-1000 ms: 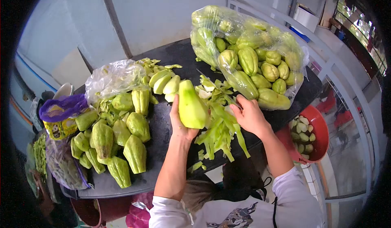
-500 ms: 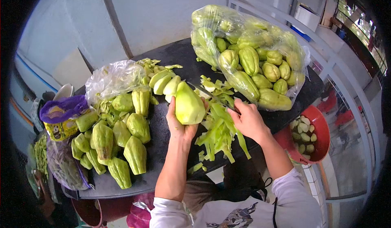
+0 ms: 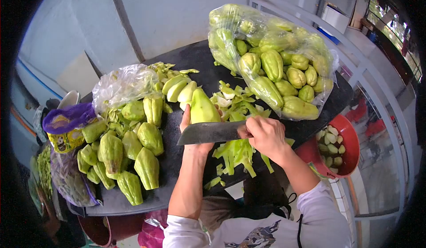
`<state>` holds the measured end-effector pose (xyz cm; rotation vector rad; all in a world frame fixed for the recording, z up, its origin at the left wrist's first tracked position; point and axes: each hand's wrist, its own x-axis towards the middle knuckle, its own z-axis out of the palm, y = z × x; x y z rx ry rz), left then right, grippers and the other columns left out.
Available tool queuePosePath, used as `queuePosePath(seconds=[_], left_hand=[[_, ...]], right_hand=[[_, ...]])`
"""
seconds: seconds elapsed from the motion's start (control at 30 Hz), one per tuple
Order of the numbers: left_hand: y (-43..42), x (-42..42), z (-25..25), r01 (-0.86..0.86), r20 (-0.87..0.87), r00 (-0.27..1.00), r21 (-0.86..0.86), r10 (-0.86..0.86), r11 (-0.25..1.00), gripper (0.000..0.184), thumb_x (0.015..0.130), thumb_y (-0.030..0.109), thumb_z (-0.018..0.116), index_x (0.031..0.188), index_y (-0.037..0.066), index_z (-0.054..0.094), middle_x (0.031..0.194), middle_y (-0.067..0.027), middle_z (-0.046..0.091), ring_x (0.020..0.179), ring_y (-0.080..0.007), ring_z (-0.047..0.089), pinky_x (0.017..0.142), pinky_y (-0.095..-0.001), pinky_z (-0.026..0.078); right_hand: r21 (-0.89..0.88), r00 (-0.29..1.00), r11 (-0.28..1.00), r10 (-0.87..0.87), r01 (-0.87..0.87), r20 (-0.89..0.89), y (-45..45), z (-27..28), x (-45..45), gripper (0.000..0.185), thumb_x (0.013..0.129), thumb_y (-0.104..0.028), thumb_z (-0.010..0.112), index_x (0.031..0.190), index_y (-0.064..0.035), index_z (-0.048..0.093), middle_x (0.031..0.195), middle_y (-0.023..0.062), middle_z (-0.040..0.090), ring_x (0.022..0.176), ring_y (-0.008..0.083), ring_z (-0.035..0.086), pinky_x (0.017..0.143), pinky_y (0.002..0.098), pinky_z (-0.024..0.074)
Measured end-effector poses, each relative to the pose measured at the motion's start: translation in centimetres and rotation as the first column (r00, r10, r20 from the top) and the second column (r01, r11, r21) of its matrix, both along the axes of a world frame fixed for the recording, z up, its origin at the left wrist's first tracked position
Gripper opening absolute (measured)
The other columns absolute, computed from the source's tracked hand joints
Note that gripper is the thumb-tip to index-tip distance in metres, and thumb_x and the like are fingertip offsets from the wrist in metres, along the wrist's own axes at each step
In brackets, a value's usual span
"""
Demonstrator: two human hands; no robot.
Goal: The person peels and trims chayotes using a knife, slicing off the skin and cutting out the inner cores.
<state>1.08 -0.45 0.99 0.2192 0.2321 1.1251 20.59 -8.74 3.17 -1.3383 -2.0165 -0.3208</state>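
A peeled, pale green chayote (image 3: 203, 108) stands upright in my left hand (image 3: 198, 147), whose fingers wrap round its lower part. My right hand (image 3: 267, 135) grips the handle of a broad dark knife (image 3: 211, 133). The blade points left and lies across the bottom of the chayote, hiding that end and part of my left hand. Whether the edge is in the flesh I cannot tell. Cut pale chayote pieces (image 3: 177, 89) rest just beyond my left hand. Green peelings (image 3: 235, 152) are heaped under and around the knife handle.
Unpeeled chayotes (image 3: 112, 152) are piled on the black table (image 3: 171, 177) at left, beside a purple mesh bag (image 3: 71, 117) and crumpled clear plastic (image 3: 126, 86). A large clear bag of chayotes (image 3: 284, 66) sits at the back right. A red bucket (image 3: 353, 146) holds peeled pieces below, near a metal railing (image 3: 355, 62).
My right hand has turned and brought the knife from behind the chayote to a level position across its lower end. My left hand keeps its hold on the chayote, almost in place.
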Motion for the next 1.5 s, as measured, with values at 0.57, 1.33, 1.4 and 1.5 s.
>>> queuePosePath(seconds=[0.57, 1.33, 1.4, 1.5], left_hand=[[-0.7, -0.6, 1.0, 0.111, 0.026, 0.993, 0.178, -0.117, 0.978, 0.060, 0.096, 0.050, 0.045, 0.135, 0.004, 0.050, 0.105, -0.0234, 0.065, 0.081, -0.0372, 0.069, 0.068, -0.0507, 0.060], [-0.2, 0.4, 0.7, -0.088, 0.013, 0.996, -0.030, 0.089, 0.996, 0.048, 0.098, 0.049, 0.046, 0.125, 0.010, 0.057, 0.108, -0.0118, 0.066, 0.094, -0.0306, 0.063, 0.088, -0.0512, 0.049], [0.1, 0.4, 0.4, -0.137, 0.034, 0.990, -0.039, 0.138, 0.990, 0.051, 0.101, 0.050, 0.041, 0.128, 0.009, 0.054, 0.111, -0.0137, 0.060, 0.102, -0.0330, 0.056, 0.099, -0.0553, 0.044], [0.9, -0.2, -1.1, -0.127, 0.037, 0.991, 0.014, 0.126, 0.992, 0.051, 0.101, 0.049, 0.041, 0.130, 0.010, 0.053, 0.118, -0.0119, 0.060, 0.105, -0.0318, 0.056, 0.104, -0.0561, 0.042]], right_hand=[[0.183, 0.995, 0.978, 0.092, -0.096, 0.027, -0.1, 0.7, -0.7, 0.032, 0.057, -0.005, 0.076, 0.067, -0.0091, 0.046, 0.064, 0.0053, 0.053, 0.052, 0.0252, 0.059, 0.046, 0.0358, 0.0466], [-0.173, 0.977, 0.981, 0.050, -0.086, -0.205, -1.2, 0.3, 1.6, 0.025, 0.079, -0.014, 0.074, 0.084, -0.0048, 0.052, 0.069, 0.0116, 0.061, 0.063, 0.0313, 0.065, 0.054, 0.0428, 0.0497], [-0.268, 0.953, 0.957, 0.026, -0.111, -0.302, -2.0, 0.9, 1.3, 0.025, 0.085, -0.016, 0.072, 0.089, -0.0027, 0.052, 0.069, 0.0140, 0.062, 0.064, 0.0335, 0.066, 0.055, 0.0430, 0.0498], [-0.407, 0.841, 0.889, -0.048, -0.210, -0.538, -3.1, 1.9, 0.7, 0.025, 0.095, -0.020, 0.062, 0.098, 0.0004, 0.048, 0.070, 0.0179, 0.062, 0.067, 0.0362, 0.067, 0.058, 0.0432, 0.0503]])
